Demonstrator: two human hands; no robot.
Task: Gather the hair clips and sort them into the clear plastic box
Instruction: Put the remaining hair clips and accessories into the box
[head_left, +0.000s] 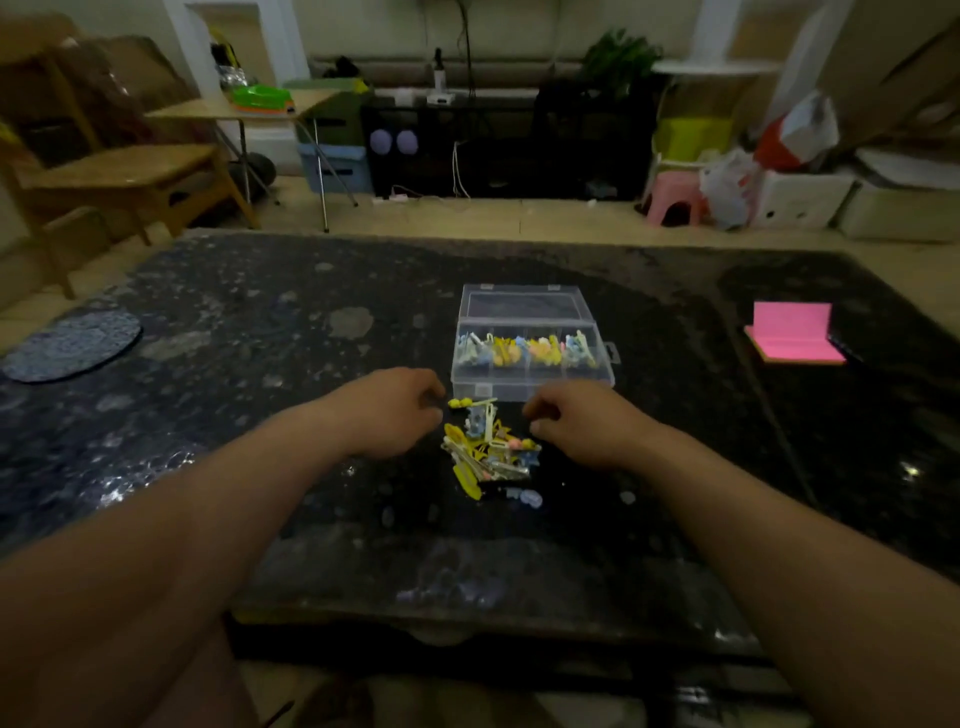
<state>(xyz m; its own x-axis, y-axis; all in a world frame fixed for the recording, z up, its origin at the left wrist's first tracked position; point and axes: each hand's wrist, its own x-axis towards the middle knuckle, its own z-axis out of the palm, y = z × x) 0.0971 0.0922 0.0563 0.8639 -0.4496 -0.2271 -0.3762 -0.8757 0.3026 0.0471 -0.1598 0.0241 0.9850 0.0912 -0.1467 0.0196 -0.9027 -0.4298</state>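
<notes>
A heap of small hair clips (488, 452), yellow, blue, pink and silver, lies on the dark stone table just in front of me. Behind it stands the clear plastic box (530, 384) with its lid open; several clips fill its row of compartments. My left hand (395, 410) sits at the heap's left side with its fingers curled, near a yellow clip at the top; I cannot see anything held in it. My right hand (571, 426) sits at the heap's right side, fingers curled, holding nothing I can see.
A pink notepad (792, 335) lies at the table's right. A round blue-grey mat (72, 343) is at the far left edge. Beyond the table are a wooden chair (114, 171), a folding table, a pink stool (672, 200) and boxes.
</notes>
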